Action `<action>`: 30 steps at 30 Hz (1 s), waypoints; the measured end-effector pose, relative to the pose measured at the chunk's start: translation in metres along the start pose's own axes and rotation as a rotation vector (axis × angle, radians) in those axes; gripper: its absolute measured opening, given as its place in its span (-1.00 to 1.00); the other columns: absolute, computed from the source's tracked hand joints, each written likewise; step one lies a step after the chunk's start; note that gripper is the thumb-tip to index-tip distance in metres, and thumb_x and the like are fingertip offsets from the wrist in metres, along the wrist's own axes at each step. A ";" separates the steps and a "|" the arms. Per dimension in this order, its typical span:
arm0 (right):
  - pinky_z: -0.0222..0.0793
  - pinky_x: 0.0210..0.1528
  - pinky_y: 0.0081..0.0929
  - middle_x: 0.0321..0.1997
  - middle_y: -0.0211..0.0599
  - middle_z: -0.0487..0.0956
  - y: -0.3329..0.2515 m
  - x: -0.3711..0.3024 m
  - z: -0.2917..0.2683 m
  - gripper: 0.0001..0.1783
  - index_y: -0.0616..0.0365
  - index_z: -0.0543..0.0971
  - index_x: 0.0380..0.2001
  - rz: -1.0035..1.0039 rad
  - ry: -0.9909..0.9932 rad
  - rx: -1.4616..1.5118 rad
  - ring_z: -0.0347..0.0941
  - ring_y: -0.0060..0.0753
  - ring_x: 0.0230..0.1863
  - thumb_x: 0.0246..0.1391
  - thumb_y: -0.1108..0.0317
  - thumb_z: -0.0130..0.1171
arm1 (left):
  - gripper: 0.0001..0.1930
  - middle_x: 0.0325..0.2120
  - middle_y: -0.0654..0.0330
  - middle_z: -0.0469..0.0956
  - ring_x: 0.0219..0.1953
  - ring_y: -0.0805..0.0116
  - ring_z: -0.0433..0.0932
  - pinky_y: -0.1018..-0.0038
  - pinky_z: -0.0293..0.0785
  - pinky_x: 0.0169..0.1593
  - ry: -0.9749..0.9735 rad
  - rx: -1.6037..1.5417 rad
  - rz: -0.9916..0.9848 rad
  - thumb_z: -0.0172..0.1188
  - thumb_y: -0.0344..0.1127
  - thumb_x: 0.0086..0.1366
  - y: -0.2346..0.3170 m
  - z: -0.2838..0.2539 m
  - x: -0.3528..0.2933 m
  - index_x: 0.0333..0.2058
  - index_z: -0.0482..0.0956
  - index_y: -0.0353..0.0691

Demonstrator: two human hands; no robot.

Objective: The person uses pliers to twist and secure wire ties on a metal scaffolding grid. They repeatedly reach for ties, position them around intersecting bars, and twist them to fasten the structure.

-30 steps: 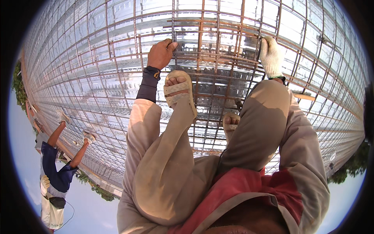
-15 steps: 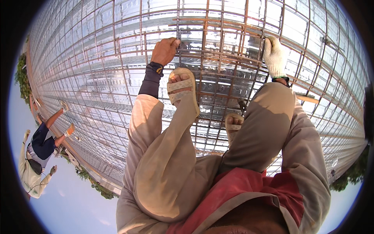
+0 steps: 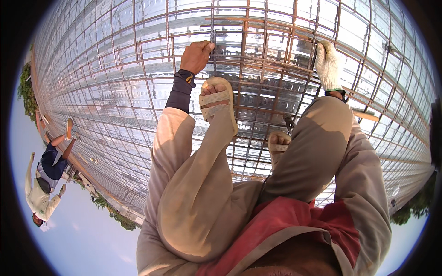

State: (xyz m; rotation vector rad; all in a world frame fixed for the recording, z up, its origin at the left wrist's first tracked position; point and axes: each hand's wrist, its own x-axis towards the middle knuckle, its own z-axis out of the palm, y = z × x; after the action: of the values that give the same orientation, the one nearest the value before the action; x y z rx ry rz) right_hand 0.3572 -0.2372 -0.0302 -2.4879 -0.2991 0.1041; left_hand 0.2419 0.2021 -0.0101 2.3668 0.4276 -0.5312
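My bare left hand [image 3: 195, 57], with a dark wristband over the sleeve, is closed at a dark steel reinforcing bar [image 3: 213, 25], thumb against it. To the right, my right hand [image 3: 329, 66] wears a white knitted glove. Its fingers are curled in at another dark reinforcing bar [image 3: 316, 20]; the fingertips are partly hidden. Between the hands, rusty reinforcing bars [image 3: 245, 25] cross in a grid over shiny ribbed metal decking [image 3: 276, 99].
My sandalled left foot [image 3: 215, 99] stands on the mesh below my left hand. A dark metal tool [image 3: 288, 122] is beside my right knee, near my other sandal [image 3: 278, 140]. A wooden strip [image 3: 367, 116] lies to the right. Another person [image 3: 46, 177] walks at the far left.
Both hands stay at their bars, with only a slight shift in the view. The other person at the far left has taken a step, legs changing position.
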 end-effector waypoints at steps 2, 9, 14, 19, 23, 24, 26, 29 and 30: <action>0.64 0.01 -0.09 -0.08 0.07 0.75 -0.001 0.002 -0.001 -0.75 0.15 0.66 0.09 -0.003 0.002 -0.019 0.73 0.23 -0.03 0.55 0.24 0.20 | -0.60 -0.34 -0.14 0.76 -0.20 -0.25 0.74 0.00 0.61 -0.07 0.005 0.009 0.015 0.21 0.04 0.60 -0.001 0.000 0.001 -0.04 0.83 -0.17; 0.59 0.05 0.02 -0.03 0.14 0.73 -0.005 0.002 0.000 -0.69 0.14 0.67 0.09 0.040 -0.009 -0.023 0.67 0.36 0.04 0.55 0.16 0.15 | -0.57 -0.33 -0.09 0.78 -0.21 -0.20 0.76 0.02 0.63 -0.07 -0.070 0.051 0.016 0.25 0.11 0.55 0.000 -0.008 0.000 -0.10 0.83 -0.16; 0.60 0.07 0.01 -0.01 0.12 0.73 -0.004 0.002 0.000 -0.69 0.14 0.67 0.10 0.004 0.024 -0.016 0.67 0.36 0.05 0.54 0.17 0.16 | -0.58 -0.31 -0.04 0.80 -0.20 -0.13 0.78 0.03 0.64 -0.06 -0.078 0.051 0.000 0.31 0.12 0.51 0.002 -0.008 0.001 -0.09 0.83 -0.13; 0.59 0.08 0.02 0.00 0.12 0.73 -0.007 0.002 -0.002 -0.69 0.14 0.67 0.10 0.058 -0.025 0.000 0.67 0.35 0.07 0.55 0.18 0.15 | -0.60 -0.31 -0.02 0.81 -0.19 -0.12 0.78 0.03 0.64 -0.06 -0.081 0.097 -0.036 0.34 0.13 0.49 0.000 -0.006 0.004 -0.08 0.83 -0.09; 0.59 0.10 0.02 0.02 0.12 0.73 -0.007 0.002 -0.002 -0.69 0.14 0.67 0.11 0.058 -0.025 -0.023 0.66 0.34 0.09 0.55 0.18 0.15 | -0.60 -0.31 -0.01 0.81 -0.18 -0.12 0.79 0.03 0.65 -0.05 -0.090 0.100 -0.052 0.34 0.14 0.49 -0.001 -0.004 0.006 -0.07 0.83 -0.08; 0.58 0.10 0.02 0.03 0.11 0.73 -0.007 0.002 -0.002 -0.69 0.15 0.67 0.11 0.043 -0.020 -0.021 0.66 0.34 0.09 0.55 0.18 0.14 | -0.60 -0.30 0.00 0.81 -0.18 -0.12 0.79 0.03 0.65 -0.05 -0.082 0.100 -0.051 0.34 0.14 0.49 -0.002 -0.003 0.005 -0.07 0.84 -0.08; 0.58 0.11 0.02 0.04 0.11 0.72 -0.006 0.003 -0.001 -0.68 0.15 0.67 0.11 0.011 -0.010 -0.018 0.66 0.34 0.10 0.55 0.18 0.14 | -0.60 -0.29 -0.01 0.82 -0.16 -0.12 0.79 0.03 0.66 -0.04 -0.074 0.094 -0.054 0.35 0.13 0.48 -0.003 -0.003 0.006 -0.05 0.84 -0.07; 0.64 0.01 -0.04 -0.09 0.09 0.76 -0.005 0.003 0.000 -0.74 0.12 0.68 0.08 -0.032 0.038 -0.031 0.73 0.27 -0.03 0.53 0.22 0.21 | -0.60 -0.28 -0.01 0.82 -0.15 -0.12 0.79 0.04 0.66 -0.03 -0.071 0.093 -0.068 0.36 0.12 0.48 -0.004 -0.002 0.006 -0.03 0.84 -0.07; 0.62 0.05 -0.02 -0.04 0.09 0.75 -0.005 0.003 0.000 -0.72 0.14 0.67 0.09 -0.009 0.015 -0.025 0.71 0.29 0.02 0.53 0.21 0.18 | -0.60 -0.28 -0.01 0.82 -0.14 -0.12 0.80 0.04 0.66 -0.02 -0.071 0.094 -0.075 0.36 0.12 0.48 -0.004 -0.001 0.006 -0.02 0.84 -0.06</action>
State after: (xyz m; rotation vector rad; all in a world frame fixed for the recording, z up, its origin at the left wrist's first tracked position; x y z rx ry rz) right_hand 0.3594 -0.2327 -0.0273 -2.5107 -0.3065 0.0789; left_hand 0.2458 0.2067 -0.0140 2.4205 0.4695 -0.6811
